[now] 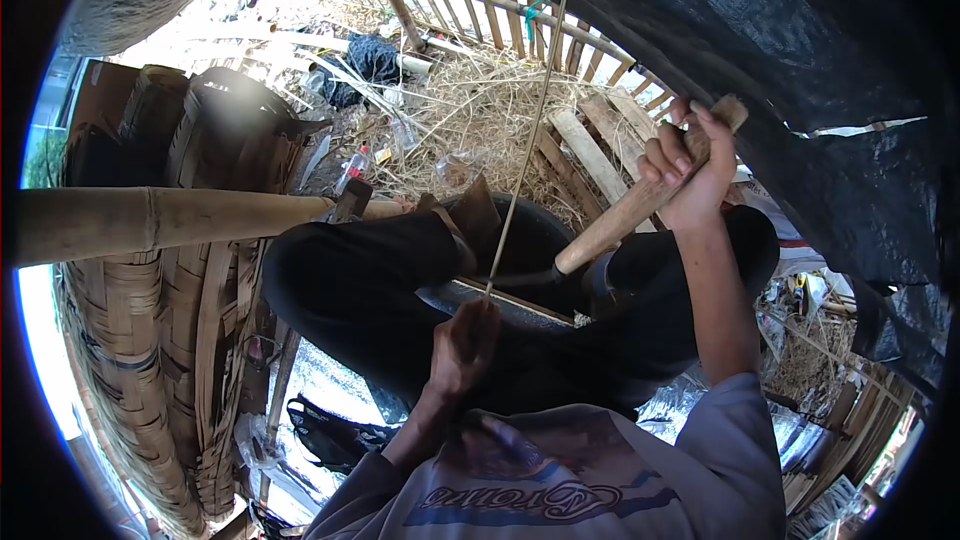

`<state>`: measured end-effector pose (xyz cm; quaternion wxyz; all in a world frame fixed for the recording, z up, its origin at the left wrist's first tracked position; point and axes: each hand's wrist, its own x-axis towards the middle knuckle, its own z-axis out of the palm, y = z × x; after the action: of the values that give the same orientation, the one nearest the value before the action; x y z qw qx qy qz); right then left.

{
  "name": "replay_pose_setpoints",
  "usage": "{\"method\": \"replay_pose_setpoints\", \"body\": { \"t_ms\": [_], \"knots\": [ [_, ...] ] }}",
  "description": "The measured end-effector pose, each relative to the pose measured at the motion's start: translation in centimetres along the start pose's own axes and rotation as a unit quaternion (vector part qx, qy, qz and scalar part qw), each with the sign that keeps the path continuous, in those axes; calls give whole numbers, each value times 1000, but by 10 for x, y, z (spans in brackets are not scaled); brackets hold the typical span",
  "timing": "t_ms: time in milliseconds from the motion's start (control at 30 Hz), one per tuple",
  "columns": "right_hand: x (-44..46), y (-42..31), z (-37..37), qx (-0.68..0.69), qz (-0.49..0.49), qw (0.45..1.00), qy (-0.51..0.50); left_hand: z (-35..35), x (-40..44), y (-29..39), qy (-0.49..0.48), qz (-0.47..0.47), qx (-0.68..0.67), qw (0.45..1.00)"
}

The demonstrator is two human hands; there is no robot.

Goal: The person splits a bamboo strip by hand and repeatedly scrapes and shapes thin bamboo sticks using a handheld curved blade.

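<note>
My left hand [465,345] is closed, pinching the near end of a long thin bamboo strip [527,155] just in front of my body. From there the strip runs up and away, past the top edge of the view. My right hand [695,165] wraps round the thick wooden handle of a long-handled knife [625,220], which slants down to the left. At the handle's lower end, a dark narrow blade reaches left toward the strip; it is blurred, and I cannot tell whether it touches. My dark-trousered legs are bent apart on both sides of the hands.
A thick bamboo pole [170,218] crosses on the left, above rolled woven bamboo panels [125,370]. Beyond my feet lie a heap of shavings [480,100], wooden planks [600,155] and a plastic bottle [354,166]. Black plastic sheeting [790,40] hangs close on the right.
</note>
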<state>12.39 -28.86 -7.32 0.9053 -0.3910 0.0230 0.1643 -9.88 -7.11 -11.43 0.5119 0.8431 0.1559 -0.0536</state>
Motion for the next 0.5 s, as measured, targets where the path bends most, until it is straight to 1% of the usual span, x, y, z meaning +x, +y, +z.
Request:
{"method": "replay_pose_setpoints", "body": {
  "t_ms": [33, 100, 133, 167, 200, 233, 300, 333, 367, 433, 467, 500],
  "knots": [
    [-3, 6, 1, -18, 29, 999, -16, 1, 0, 0, 0, 1, -1, 1000],
    [1, 3, 3, -14, 10, 1000, -11, 0, 0, -2, 6, 6, -8, 1000],
    [4, -2, 3, 4, -21, 1000, 11, -2, -1, -2, 5, 4, -6, 1000],
    [8, -8, 2, 21, -52, 998, 33, -2, -1, -2, -5, -19, -4, 1000],
    [11, -10, -1, 34, -71, 996, 39, -2, -1, -2, -14, -39, -4, 999],
    [8, -7, -1, 31, -72, 996, 39, -1, -1, -1, -14, -38, -6, 999],
    [-1, 3, 3, -18, 17, 1000, -3, 0, 2, -1, -4, -2, 9, 1000],
    [-2, 6, 4, -37, 37, 998, -22, 0, 2, 0, -5, -2, 9, 1000],
    [-1, 4, 5, -36, 38, 998, -23, -1, 2, 2, -9, -13, 10, 1000],
    [5, -4, 8, -11, -30, 999, 36, -3, -1, 0, -11, -28, 14, 999],
    [9, -8, 3, 14, -57, 998, 35, -2, -1, -2, -9, -29, 16, 999],
    [9, -6, 3, 13, -57, 998, 33, -1, 0, -2, -7, -28, 16, 999]
  ]
}}
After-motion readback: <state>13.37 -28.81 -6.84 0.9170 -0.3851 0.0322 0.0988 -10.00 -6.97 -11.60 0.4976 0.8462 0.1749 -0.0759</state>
